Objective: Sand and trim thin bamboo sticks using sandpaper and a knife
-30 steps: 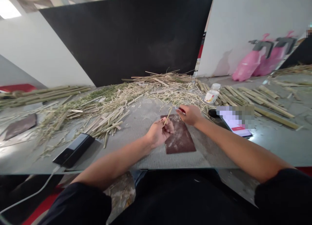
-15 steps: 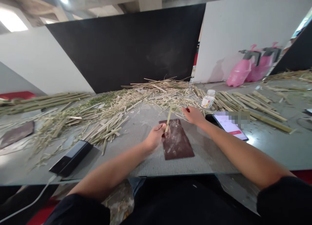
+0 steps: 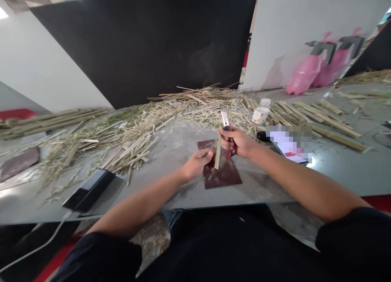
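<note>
My left hand (image 3: 199, 161) is closed on a thin bamboo strip (image 3: 218, 151) held nearly upright over a dark brown sheet (image 3: 224, 176) on the grey table (image 3: 183, 143). My right hand (image 3: 237, 141) is closed round a utility knife (image 3: 226, 125) with a red and black handle, its blade pointing up. The knife sits right beside the strip's upper end, and the two hands are almost touching.
A heap of bamboo splinters and shavings (image 3: 171, 115) covers the table's far half. Cut bamboo pieces (image 3: 308, 119) lie at the right near a small white bottle (image 3: 261, 112) and a phone (image 3: 290, 145). A black power bank (image 3: 88, 189) with a cable lies at the left.
My right hand has lifted the knife off the table and brought it back beside the strip. My left hand has raised the strip off the brown sheet.
</note>
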A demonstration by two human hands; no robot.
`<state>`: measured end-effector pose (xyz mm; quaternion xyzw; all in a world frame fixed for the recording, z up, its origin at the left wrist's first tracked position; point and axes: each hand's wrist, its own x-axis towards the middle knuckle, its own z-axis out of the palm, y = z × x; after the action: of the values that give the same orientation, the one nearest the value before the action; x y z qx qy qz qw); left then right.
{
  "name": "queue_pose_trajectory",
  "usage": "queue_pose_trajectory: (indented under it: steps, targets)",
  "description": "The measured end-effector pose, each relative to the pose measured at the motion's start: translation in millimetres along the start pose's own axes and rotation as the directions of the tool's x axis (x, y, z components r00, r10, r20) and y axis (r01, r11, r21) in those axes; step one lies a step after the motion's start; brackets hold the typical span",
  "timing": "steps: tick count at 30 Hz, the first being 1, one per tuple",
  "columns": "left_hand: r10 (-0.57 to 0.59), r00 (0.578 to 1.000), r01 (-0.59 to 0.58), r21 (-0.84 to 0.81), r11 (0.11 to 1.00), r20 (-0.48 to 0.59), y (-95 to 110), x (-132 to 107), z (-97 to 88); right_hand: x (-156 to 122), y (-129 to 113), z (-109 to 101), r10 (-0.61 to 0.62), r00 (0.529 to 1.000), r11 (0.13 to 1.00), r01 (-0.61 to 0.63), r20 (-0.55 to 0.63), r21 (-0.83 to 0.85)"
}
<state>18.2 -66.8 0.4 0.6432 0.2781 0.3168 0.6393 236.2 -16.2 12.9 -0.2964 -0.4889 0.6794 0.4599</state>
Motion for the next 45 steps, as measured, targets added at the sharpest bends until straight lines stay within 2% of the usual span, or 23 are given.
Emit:
queue_pose_trajectory:
  steps: [2,5,8,11,14,16,19,21,22,24,26,27,29,31,34,39,45]
  targets:
    - [-0.064,0.998,0.065,-0.171,0.983,0.008,2.0,-2.4,4.6,-1.8,-1.3,2.9,-0.005,1.000,0.999,0.005,-0.002,0.031]
    - [-0.106,0.992,0.124,-0.309,0.943,0.074,6.9,-6.8,12.1,-4.0,-2.8,6.2,-0.012,1.000,0.998,0.011,0.019,0.066]
    - [-0.070,0.989,0.119,-0.408,0.905,0.133,9.7,-9.1,17.9,-5.3,-2.7,8.2,-0.037,0.999,0.996,0.034,0.030,0.081]
    - [-0.033,0.990,0.095,-0.469,0.878,0.139,9.7,-9.0,20.9,-5.0,-1.0,8.3,-0.049,0.999,0.996,0.048,0.017,0.075]
    - [-0.025,0.994,0.071,-0.461,0.885,0.106,10.8,-8.8,22.0,-3.1,2.7,7.1,-0.017,1.000,1.000,0.017,-0.016,0.020]
    - [-0.032,0.998,0.051,-0.434,0.899,0.051,13.5,-9.4,21.9,-2.4,5.9,6.5,-0.015,0.997,0.999,0.012,-0.078,-0.036]
    - [-0.024,0.998,0.000,-0.413,0.911,-0.053,19.0,-10.9,21.0,-6.7,9.1,7.9,-0.137,0.975,0.976,0.103,-0.175,-0.189]
    - [-0.009,0.993,-0.040,-0.408,0.912,-0.117,21.4,-11.2,19.7,-15.0,8.3,11.3,-0.293,0.942,0.890,0.207,-0.163,-0.405]
    - [-0.001,0.988,-0.061,-0.397,0.916,-0.153,21.6,-10.9,18.8,-20.6,7.0,13.9,-0.371,0.921,0.802,0.254,-0.117,-0.541]
    - [0.031,0.973,-0.112,-0.348,0.931,-0.229,19.8,-9.1,16.7,-32.9,3.2,20.1,-0.475,0.879,0.544,0.336,0.049,-0.769]
    - [0.089,0.953,-0.173,-0.280,0.944,-0.290,15.7,-6.4,14.5,-44.1,-0.6,27.0,-0.476,0.846,0.290,0.407,0.238,-0.866]
    - [0.117,0.942,-0.200,-0.245,0.949,-0.315,13.5,-5.0,13.6,-48.5,-1.8,30.3,-0.458,0.832,0.195,0.438,0.313,-0.878]
    - [0.153,0.917,-0.234,-0.185,0.955,-0.368,10.0,-3.3,12.7,-54.4,-2.5,35.9,-0.413,0.811,0.056,0.477,0.415,-0.877]
    - [0.157,0.897,-0.233,-0.140,0.962,-0.414,8.1,-3.0,12.9,-57.1,-1.3,39.7,-0.381,0.799,-0.041,0.488,0.465,-0.872]
    - [0.155,0.892,-0.218,-0.104,0.970,-0.424,7.0,-4.3,14.1,-58.1,0.9,42.6,-0.381,0.791,-0.102,0.479,0.479,-0.872]
    - [0.187,0.904,-0.251,-0.124,0.960,-0.386,2.1,-4.5,13.6,-57.4,1.8,43.5,-0.406,0.792,-0.114,0.452,0.457,-0.885]
    - [0.201,0.898,-0.279,-0.154,0.948,-0.391,-1.4,-3.2,11.5,-55.9,3.2,41.7,-0.403,0.807,-0.127,0.417,0.431,-0.900]
